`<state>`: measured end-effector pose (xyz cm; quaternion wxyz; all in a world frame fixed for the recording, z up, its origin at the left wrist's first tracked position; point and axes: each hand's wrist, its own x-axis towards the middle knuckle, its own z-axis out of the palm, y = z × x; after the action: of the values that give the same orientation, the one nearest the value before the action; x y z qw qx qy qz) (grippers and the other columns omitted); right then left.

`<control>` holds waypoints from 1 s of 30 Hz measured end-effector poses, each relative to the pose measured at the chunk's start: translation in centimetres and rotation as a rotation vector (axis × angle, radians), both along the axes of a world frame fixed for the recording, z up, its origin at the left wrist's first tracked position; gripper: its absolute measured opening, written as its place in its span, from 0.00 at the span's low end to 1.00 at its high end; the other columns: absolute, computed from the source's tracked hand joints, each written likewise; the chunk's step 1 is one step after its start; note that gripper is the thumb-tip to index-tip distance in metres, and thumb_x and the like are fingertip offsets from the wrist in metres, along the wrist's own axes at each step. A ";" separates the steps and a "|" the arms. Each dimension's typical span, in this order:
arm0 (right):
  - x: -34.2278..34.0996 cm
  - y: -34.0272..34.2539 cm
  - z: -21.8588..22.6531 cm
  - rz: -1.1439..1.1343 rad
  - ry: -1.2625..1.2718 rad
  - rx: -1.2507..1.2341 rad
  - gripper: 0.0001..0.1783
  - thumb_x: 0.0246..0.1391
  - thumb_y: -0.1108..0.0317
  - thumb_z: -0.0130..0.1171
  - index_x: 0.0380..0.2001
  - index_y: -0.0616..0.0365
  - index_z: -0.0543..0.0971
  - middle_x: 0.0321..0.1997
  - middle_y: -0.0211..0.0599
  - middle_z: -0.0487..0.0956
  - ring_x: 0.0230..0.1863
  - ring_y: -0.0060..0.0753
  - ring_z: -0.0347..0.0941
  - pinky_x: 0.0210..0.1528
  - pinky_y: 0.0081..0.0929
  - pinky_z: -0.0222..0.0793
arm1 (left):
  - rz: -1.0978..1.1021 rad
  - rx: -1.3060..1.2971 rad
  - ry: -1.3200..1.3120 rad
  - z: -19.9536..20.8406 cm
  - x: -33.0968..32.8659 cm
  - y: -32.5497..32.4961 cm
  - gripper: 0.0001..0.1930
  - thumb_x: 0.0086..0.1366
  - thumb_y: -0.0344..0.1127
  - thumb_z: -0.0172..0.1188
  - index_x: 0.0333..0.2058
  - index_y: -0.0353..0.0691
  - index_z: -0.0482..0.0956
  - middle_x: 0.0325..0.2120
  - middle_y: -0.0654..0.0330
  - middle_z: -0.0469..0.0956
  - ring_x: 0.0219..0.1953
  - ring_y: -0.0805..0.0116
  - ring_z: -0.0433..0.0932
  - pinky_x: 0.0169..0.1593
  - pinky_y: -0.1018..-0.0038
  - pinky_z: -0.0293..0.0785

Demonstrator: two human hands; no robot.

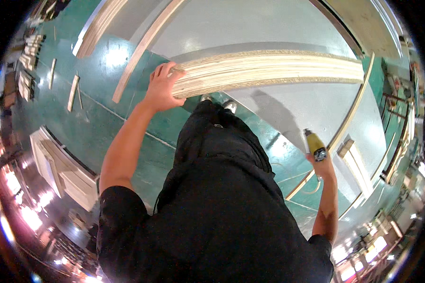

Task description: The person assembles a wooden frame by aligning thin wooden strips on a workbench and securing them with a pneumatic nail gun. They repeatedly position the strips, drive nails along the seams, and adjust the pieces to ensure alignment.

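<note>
My left hand [163, 89] grips the left end of a long, pale, layered wooden beam [269, 67], thumb on the near side and fingers over the far side. The beam runs crosswise over a large grey panel [264, 111], its right end meeting a thin wooden strip [352, 111]. Off to the right, my right hand [320, 165] is closed around a yellow nail gun [315, 141], with its dark nose pointing away from me. The tool is held apart from the beam. A thin hose [311, 192] curls beneath that hand.
Another wooden strip [139, 54] lies at the far left, beside a stack of boards [99, 28]. A short wooden piece [355, 165] rests right of the tool. Pale panels [66, 172] stand at left on the green floor [104, 127]. My shoes [230, 106] are near the panel's edge.
</note>
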<state>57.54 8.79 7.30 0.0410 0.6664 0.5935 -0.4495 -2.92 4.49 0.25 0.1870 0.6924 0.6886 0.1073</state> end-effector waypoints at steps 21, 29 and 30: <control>-38.4 10.0 3.5 1.123 0.096 -0.023 0.30 0.42 0.78 0.69 0.53 0.58 0.78 0.47 0.49 0.81 0.53 0.56 0.78 0.56 0.39 0.72 | 0.017 0.102 -0.073 -3.8 -1.0 -0.5 0.41 0.41 0.47 0.79 0.59 0.62 0.76 0.66 0.52 0.65 0.72 0.45 0.59 0.70 0.28 0.51; -38.9 10.8 3.8 1.235 0.085 0.065 0.23 0.49 0.69 0.69 0.50 0.56 0.79 0.48 0.52 0.82 0.54 0.61 0.77 0.55 0.48 0.73 | -0.061 0.240 0.095 -4.9 0.0 1.4 0.50 0.43 0.49 0.80 0.68 0.62 0.68 0.67 0.52 0.66 0.73 0.46 0.61 0.71 0.25 0.45; -39.3 10.8 3.8 1.251 0.068 0.063 0.22 0.50 0.69 0.69 0.50 0.56 0.78 0.48 0.52 0.82 0.54 0.61 0.77 0.55 0.49 0.73 | -0.107 0.127 0.036 -3.1 -0.4 1.6 0.56 0.40 0.49 0.83 0.70 0.61 0.66 0.68 0.51 0.66 0.73 0.45 0.61 0.72 0.26 0.44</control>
<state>18.22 19.63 11.08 0.2577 0.1791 0.8852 -0.3435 -3.30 6.11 -2.85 0.1357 0.7405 0.6456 0.1284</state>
